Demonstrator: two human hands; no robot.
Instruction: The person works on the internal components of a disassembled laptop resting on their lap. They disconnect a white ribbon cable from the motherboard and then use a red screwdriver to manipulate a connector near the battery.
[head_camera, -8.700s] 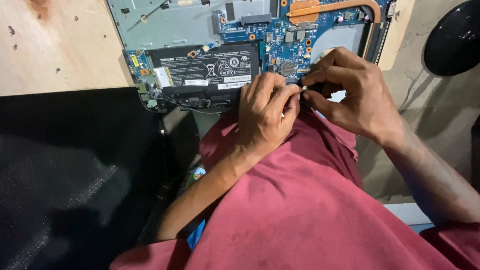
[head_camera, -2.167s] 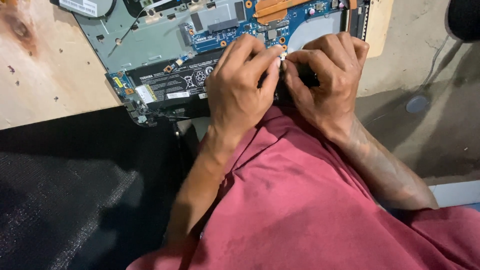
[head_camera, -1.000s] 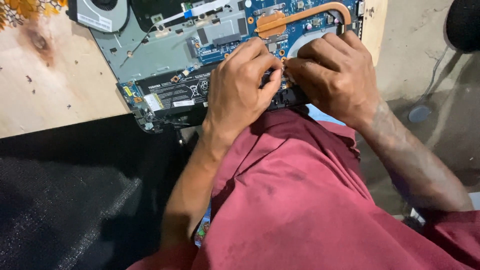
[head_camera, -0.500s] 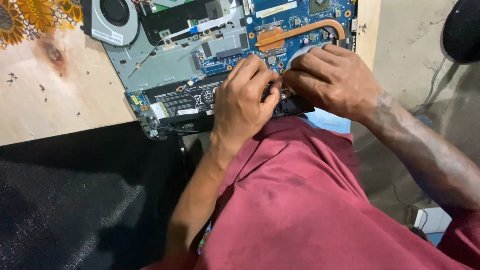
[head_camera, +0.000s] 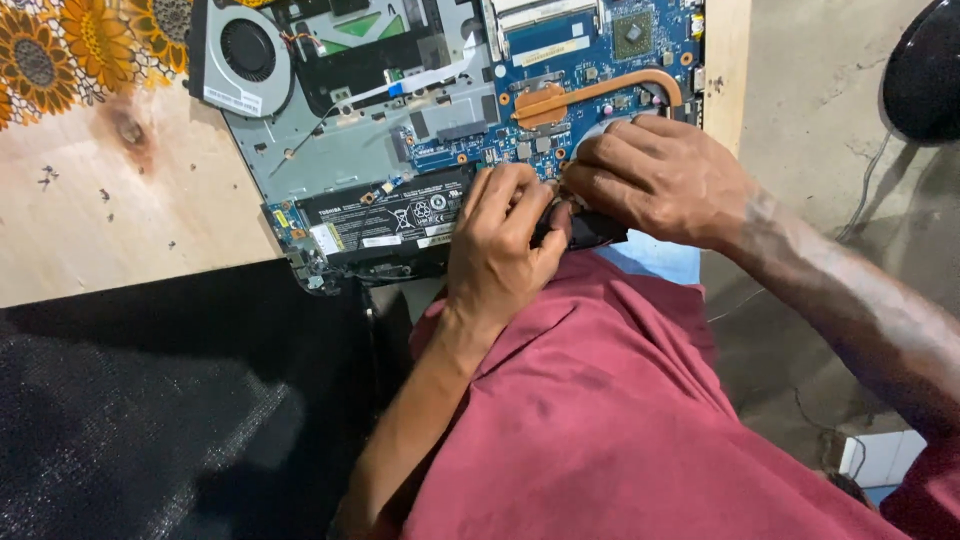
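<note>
1. We see an opened laptop (head_camera: 400, 150) lying bottom-up at the top centre of the frame on a wooden desk (head_camera: 120, 230), its long axis running left-right with a slight tilt, the left end higher.
2. The black battery (head_camera: 385, 215) sits along the laptop's near edge, its long axis parallel to that edge and its right end hidden under the hands.
3. Inside the open shell we see a cooling fan (head_camera: 245, 50) at upper left, a blue circuit board (head_camera: 590, 40) at upper right and a copper heat pipe (head_camera: 600, 92) curving across the board.
4. The left hand (head_camera: 505, 235) is at centre frame, fingers curled down over the battery's right end, thumb pressing a dark part at the laptop's edge.
5. The right hand (head_camera: 655, 180), right of centre, is half clenched, knuckles up, fingertips meeting the left hand's fingers at the same edge; we cannot tell what it pinches.
6. A red garment (head_camera: 600, 420) fills the lower centre, and a floral cloth (head_camera: 70, 50) covers the desk's upper left corner.
</note>
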